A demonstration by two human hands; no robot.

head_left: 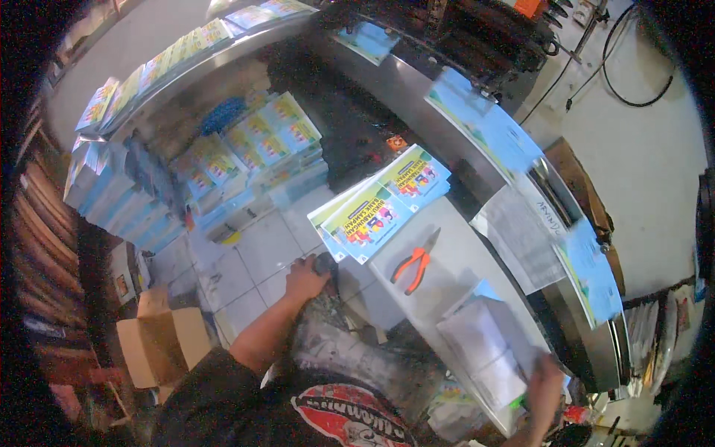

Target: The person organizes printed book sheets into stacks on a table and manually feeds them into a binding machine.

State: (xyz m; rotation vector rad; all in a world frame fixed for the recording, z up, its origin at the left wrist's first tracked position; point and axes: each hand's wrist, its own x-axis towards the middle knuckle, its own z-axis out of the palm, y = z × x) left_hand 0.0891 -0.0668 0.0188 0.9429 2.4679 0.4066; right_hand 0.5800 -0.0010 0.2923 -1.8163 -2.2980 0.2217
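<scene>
My left hand (307,277) is closed around a dark knob or handle (325,263) at the near left edge of a grey metal work table (462,257). My right hand (545,391) rests at the table's lower right end, fingers on a stack of white sheets (480,339); something green shows at its fingertips. Fanned booklets with green, yellow and blue covers (380,205) lie on the table just above my left hand. Orange-handled pliers (415,262) lie between the booklets and the white sheets.
Stacks of the same booklets (253,141) stand on the tiled floor (246,257) and along a curved metal conveyor (186,67). Blue sheets (488,123) lie along the machine's right rail. A cardboard box (160,335) sits at lower left. Black cables (618,67) run at upper right.
</scene>
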